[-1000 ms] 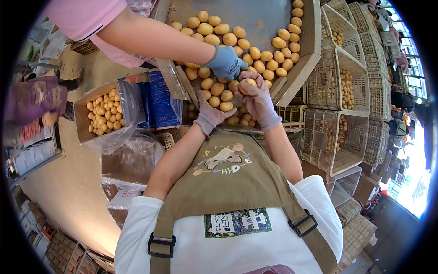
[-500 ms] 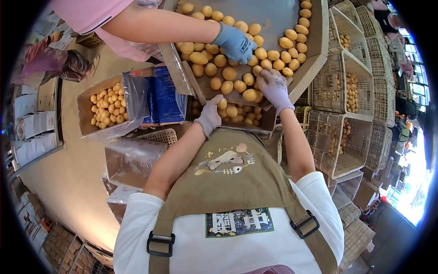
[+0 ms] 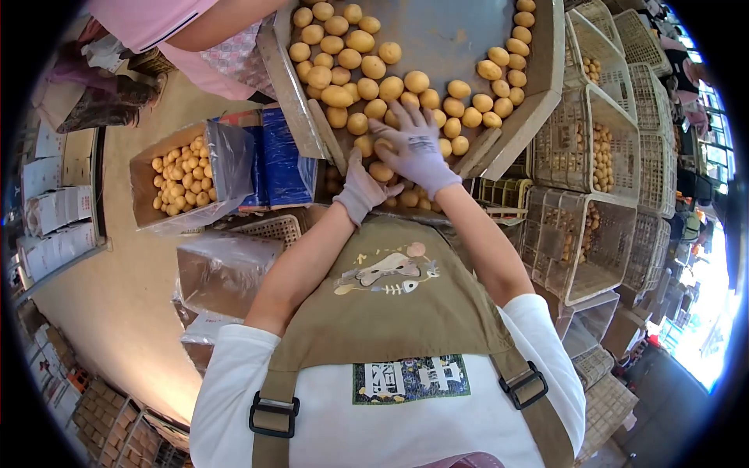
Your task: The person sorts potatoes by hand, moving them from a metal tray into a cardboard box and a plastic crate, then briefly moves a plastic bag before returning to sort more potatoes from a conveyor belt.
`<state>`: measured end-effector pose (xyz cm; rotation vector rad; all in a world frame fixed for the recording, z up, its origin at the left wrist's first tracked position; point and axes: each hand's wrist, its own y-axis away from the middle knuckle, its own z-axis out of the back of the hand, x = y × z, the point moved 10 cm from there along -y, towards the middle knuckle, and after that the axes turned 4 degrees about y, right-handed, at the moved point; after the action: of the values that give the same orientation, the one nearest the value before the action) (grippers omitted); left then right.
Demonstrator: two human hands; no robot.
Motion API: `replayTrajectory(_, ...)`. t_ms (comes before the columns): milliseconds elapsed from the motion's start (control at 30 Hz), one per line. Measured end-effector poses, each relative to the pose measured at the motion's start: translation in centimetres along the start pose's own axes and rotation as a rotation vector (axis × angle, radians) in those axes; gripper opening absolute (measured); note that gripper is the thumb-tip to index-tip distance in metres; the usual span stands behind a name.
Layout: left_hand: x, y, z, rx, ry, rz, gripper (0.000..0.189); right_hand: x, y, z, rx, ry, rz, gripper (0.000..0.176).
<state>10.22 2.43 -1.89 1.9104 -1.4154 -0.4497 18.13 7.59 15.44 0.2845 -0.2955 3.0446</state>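
My right hand point(image 3: 417, 152), in a pale lilac glove, lies with spread fingers over potatoes point(image 3: 381, 171) at the low opening of a sorting tray point(image 3: 452, 47). Close beside it on the left, my gloved left hand point(image 3: 367, 191) is cupped with thumb and fingers apart, and potatoes sit between the two hands. More potatoes point(image 3: 335, 95) lie on the tray's left side, and others line its right wall. Below the opening, potatoes point(image 3: 409, 198) in a container are partly hidden by my hands and apron.
At left stands a plastic-lined carton point(image 3: 148, 195) of potatoes, beside a blue wrapped package point(image 3: 285, 160). Stacked plastic crates point(image 3: 573, 203) rise on the right, some with potatoes. A co-worker's arm point(image 3: 226, 23) and pink clothing show at upper left.
My right hand has moved left across the opening, and potatoes there have shifted downward. My left hand has opened from around a potato. The co-worker's blue-gloved hand has withdrawn from the tray.
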Motion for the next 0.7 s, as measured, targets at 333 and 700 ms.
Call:
replayTrajectory(333, -1.1, 1.3, -0.7, 0.032, -0.005, -0.059, 0.083, -4.6, 6.5, -3.6, 0.433, 0.197, -0.095, 0.064)
replayTrajectory(700, 0.1, -1.8, -0.4, 0.161, -0.047, -0.053, 0.067, 3.2, -2.5, -0.9, -0.001, 0.033, 0.028, 0.031)
